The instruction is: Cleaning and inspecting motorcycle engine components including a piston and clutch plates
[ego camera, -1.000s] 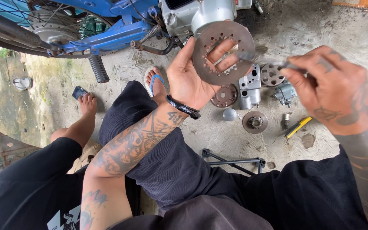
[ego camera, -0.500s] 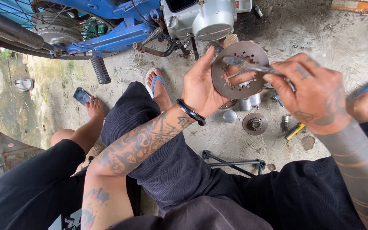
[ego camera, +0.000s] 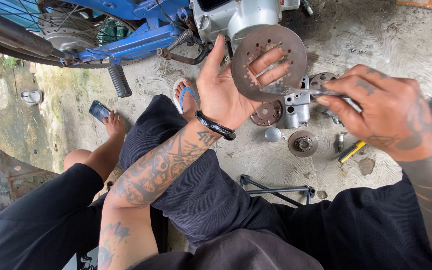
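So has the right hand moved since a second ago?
Yes. The right hand has moved left toward the round plate in the left hand, its metal tool now touching the plate's lower edge.

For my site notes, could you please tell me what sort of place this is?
Probably an informal motorcycle repair spot on bare ground: a blue motorcycle stands close, loose engine parts lie on the concrete floor, and the left hand holds a perforated metal disc.

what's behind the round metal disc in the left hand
Through the disc's open centre, fingers of the left hand show, holding it from behind. Beyond its rim lie the grey engine case and concrete floor. Whatever lies directly behind the solid ring is covered.
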